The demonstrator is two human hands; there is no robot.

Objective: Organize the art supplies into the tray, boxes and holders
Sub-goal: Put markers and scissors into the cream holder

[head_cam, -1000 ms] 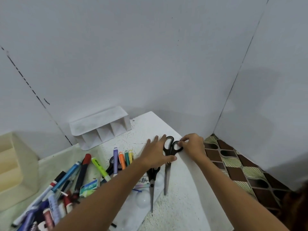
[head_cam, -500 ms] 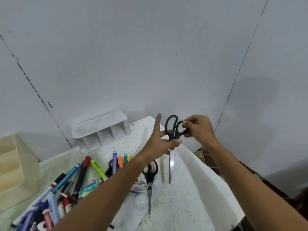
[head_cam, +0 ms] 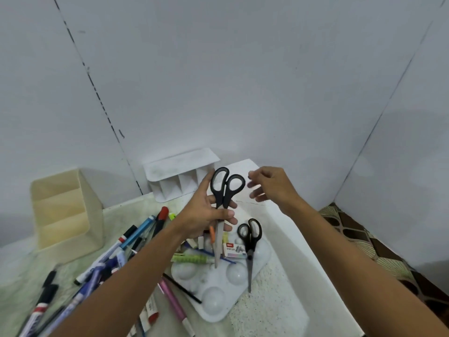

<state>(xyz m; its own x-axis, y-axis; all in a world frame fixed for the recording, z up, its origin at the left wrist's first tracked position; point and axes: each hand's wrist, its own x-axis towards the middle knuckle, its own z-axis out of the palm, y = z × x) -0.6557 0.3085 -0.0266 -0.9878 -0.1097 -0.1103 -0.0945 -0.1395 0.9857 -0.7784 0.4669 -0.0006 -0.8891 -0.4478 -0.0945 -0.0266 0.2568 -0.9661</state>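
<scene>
My left hand (head_cam: 206, 215) grips a large pair of black-handled scissors (head_cam: 224, 190) near the pivot, handles up and blades pointing down, lifted above the table. My right hand (head_cam: 269, 186) hovers just right of the handles with loose fingers, holding nothing. A smaller pair of black scissors (head_cam: 250, 242) lies on the white paint palette (head_cam: 213, 305). A small staples box (head_cam: 233, 249) and a green grip pen (head_cam: 192, 259) lie at the palette's far edge. Markers and pens (head_cam: 102, 263) are heaped at the left.
A cream tiered holder (head_cam: 65, 210) stands at the left. A white divided holder (head_cam: 179, 173) lies tipped against the back wall. The table's right edge (head_cam: 303, 259) drops to a patterned floor (head_cam: 359, 239). White walls enclose the corner.
The large scissors were lifted off the table by both hands. My right hand has let go of the handle, and my left hand now holds them alone, shifted left.
</scene>
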